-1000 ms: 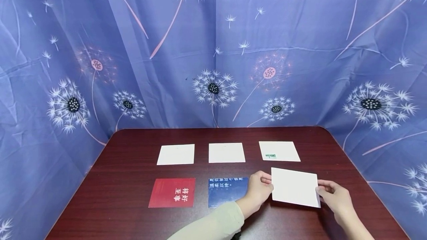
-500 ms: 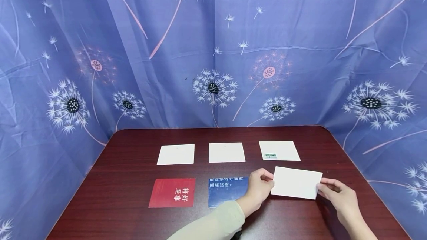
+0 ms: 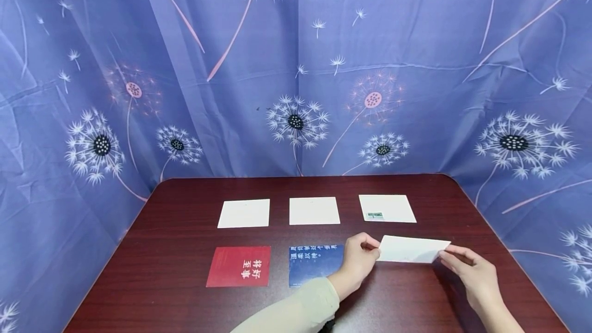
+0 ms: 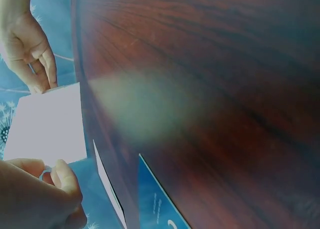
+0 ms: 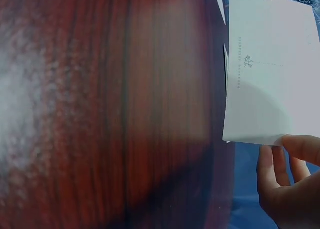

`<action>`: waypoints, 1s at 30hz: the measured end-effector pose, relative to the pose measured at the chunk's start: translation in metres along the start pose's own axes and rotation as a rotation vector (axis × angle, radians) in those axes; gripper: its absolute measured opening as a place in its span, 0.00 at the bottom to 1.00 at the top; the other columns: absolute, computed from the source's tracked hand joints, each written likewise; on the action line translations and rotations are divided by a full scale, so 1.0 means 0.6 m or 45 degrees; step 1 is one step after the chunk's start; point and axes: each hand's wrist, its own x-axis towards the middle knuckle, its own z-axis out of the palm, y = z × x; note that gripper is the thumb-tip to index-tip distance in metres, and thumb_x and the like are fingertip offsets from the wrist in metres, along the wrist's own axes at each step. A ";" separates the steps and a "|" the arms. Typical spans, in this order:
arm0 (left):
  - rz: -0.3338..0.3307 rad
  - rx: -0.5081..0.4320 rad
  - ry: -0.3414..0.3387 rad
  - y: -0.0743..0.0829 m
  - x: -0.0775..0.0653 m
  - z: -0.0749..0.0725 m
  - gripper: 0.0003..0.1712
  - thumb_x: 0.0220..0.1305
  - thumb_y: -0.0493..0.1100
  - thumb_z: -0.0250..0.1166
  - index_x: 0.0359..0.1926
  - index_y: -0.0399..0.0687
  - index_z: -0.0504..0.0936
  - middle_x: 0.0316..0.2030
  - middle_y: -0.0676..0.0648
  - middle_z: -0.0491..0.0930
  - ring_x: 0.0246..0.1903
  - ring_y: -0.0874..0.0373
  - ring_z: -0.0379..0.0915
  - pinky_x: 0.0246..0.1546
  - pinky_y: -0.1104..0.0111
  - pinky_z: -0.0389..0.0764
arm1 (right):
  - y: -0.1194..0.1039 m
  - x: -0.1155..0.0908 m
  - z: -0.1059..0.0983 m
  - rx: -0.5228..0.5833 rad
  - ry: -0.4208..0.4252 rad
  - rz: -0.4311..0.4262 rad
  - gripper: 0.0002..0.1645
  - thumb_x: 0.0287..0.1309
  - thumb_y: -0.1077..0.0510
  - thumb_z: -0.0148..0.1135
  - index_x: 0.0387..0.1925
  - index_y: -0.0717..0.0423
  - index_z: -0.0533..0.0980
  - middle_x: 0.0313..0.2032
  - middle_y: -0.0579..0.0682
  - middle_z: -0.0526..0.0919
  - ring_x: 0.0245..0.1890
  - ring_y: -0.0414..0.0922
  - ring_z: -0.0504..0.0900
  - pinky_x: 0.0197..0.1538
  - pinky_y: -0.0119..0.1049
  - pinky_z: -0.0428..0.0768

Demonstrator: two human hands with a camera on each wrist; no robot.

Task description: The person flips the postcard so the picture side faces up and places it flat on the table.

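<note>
A white postcard point(image 3: 411, 250) is held above the table between both hands, tilted, its pale side toward the head camera. My left hand point(image 3: 356, 261) pinches its left edge with thumb and fingers. At the opposite edge my right hand point(image 3: 474, 274) pinches a corner. In the right wrist view the postcard point(image 5: 270, 74) bears a small printed plant motif, a dotted line and a row of tiny text. The blue card point(image 3: 314, 266) with white characters lies just left of the left hand, partly covered by that wrist.
Three white cards form a back row: left point(image 3: 243, 214), middle point(image 3: 314, 210) and right point(image 3: 387, 208), the last with a small green picture. A red card point(image 3: 238, 267) lies at front left on the dark wooden table point(image 3: 148, 251). Behind hangs a blue dandelion curtain point(image 3: 231, 132).
The held postcard has tipped flatter, so it looks narrower from the head camera. It has shifted slightly right, with the right hand moving right too. The cards on the table stay put.
</note>
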 end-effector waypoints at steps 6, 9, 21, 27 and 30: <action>0.000 -0.022 0.005 0.002 0.000 -0.001 0.09 0.46 0.20 0.63 0.24 0.35 0.83 0.21 0.51 0.79 0.20 0.70 0.69 0.24 0.77 0.73 | -0.004 -0.001 0.002 0.028 -0.008 0.029 0.20 0.57 0.74 0.60 0.27 0.46 0.86 0.25 0.42 0.86 0.27 0.35 0.85 0.35 0.28 0.82; 0.007 -0.002 0.016 0.004 0.000 -0.002 0.10 0.46 0.21 0.63 0.24 0.36 0.84 0.20 0.51 0.79 0.20 0.70 0.68 0.24 0.77 0.73 | -0.006 -0.002 0.004 0.003 0.015 0.065 0.18 0.57 0.72 0.62 0.27 0.45 0.87 0.25 0.41 0.85 0.27 0.35 0.85 0.34 0.27 0.82; -0.082 0.129 0.066 0.003 -0.002 -0.003 0.07 0.51 0.27 0.64 0.25 0.39 0.86 0.20 0.54 0.79 0.22 0.70 0.69 0.25 0.76 0.73 | -0.003 -0.008 -0.011 0.026 -0.068 0.117 0.24 0.66 0.68 0.50 0.29 0.41 0.86 0.30 0.38 0.86 0.33 0.29 0.82 0.38 0.25 0.81; -0.086 0.086 0.043 0.002 -0.001 -0.002 0.05 0.49 0.26 0.66 0.27 0.37 0.85 0.21 0.49 0.81 0.21 0.69 0.72 0.26 0.76 0.76 | -0.004 -0.008 -0.010 0.025 -0.074 0.105 0.20 0.66 0.63 0.54 0.26 0.40 0.85 0.30 0.36 0.86 0.35 0.27 0.82 0.37 0.23 0.80; -0.091 0.046 0.030 0.001 0.000 0.000 0.08 0.45 0.22 0.64 0.27 0.36 0.83 0.21 0.48 0.79 0.21 0.68 0.71 0.25 0.77 0.76 | -0.006 -0.008 -0.007 -0.072 -0.013 0.164 0.16 0.62 0.62 0.61 0.26 0.39 0.85 0.29 0.33 0.85 0.33 0.25 0.81 0.36 0.22 0.79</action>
